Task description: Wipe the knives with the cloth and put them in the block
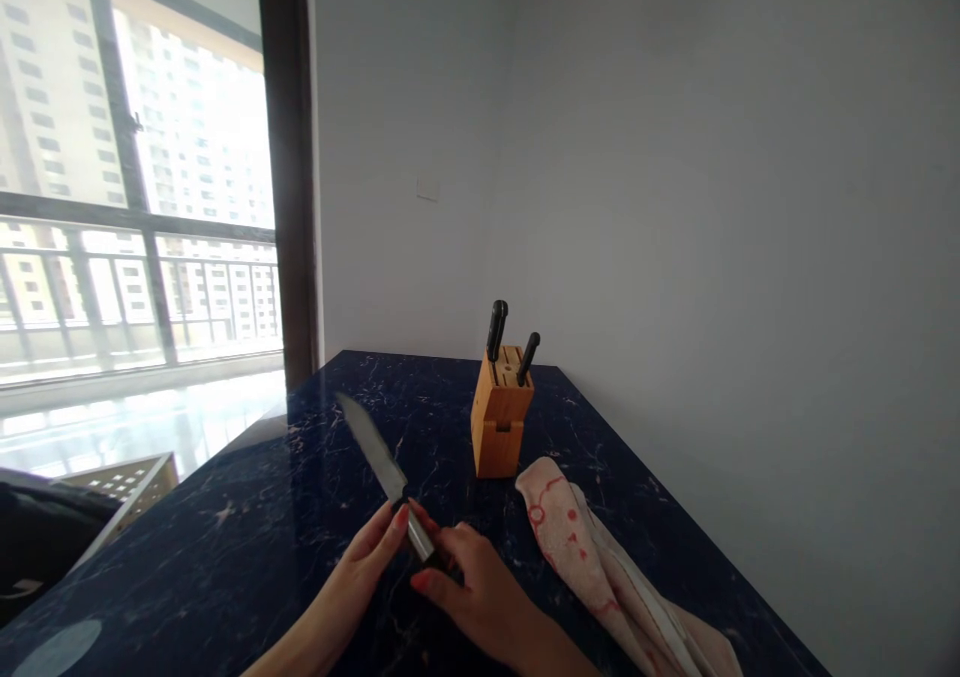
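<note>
A kitchen knife (373,446) with a long steel blade points away to the upper left over the dark marble counter (262,517). My right hand (480,587) is closed round its dark handle. My left hand (371,557) touches the knife where blade meets handle, fingertips pinched on it. Behind the knife stands a wooden knife block (500,417) with two black-handled knives in its slots. A white cloth with red print (592,557) lies to the right of my hands.
The counter runs along a grey wall on the right and ends at a dark window frame (289,167). Left of the counter edge sits a white perforated box (127,487), with a dark object beside it.
</note>
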Demonstrator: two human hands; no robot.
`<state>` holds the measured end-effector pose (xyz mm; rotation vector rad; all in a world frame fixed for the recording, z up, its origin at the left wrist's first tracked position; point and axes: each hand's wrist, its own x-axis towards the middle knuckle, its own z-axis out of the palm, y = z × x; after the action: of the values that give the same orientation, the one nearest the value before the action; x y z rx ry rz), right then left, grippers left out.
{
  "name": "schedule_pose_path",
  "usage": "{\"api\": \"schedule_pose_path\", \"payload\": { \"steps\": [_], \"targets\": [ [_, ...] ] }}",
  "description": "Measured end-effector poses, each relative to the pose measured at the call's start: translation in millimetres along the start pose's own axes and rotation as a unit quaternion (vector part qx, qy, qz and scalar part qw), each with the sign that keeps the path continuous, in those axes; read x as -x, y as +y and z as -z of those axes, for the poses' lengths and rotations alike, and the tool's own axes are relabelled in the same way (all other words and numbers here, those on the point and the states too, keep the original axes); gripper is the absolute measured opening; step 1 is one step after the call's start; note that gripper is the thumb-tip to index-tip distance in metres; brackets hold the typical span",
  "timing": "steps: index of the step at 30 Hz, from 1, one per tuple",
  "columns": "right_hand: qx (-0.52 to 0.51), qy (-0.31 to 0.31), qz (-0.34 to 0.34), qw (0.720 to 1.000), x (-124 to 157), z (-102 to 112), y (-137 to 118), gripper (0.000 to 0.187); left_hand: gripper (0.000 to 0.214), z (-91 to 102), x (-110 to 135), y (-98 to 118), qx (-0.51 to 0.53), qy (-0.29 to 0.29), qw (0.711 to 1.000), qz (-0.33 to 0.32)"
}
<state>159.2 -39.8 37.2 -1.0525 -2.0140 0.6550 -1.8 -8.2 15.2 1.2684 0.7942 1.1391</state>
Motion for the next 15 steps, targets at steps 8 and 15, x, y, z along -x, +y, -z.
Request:
{"api": "schedule_pose_path", "payload": {
  "steps": [8,15],
  "targets": [
    [0.084,0.043,-0.015,0.995,-2.5,9.1,14.9,0.027,0.045,12.7,-9.4,-4.4,-0.102,0.091,0.99,0.021],
    [0.257,0.043,0.006,0.965,-1.6,26.3,17.3,0.025,0.051,26.0,-11.8,-4.7,-0.166,0.224,0.96,-0.015]
  ]
}}
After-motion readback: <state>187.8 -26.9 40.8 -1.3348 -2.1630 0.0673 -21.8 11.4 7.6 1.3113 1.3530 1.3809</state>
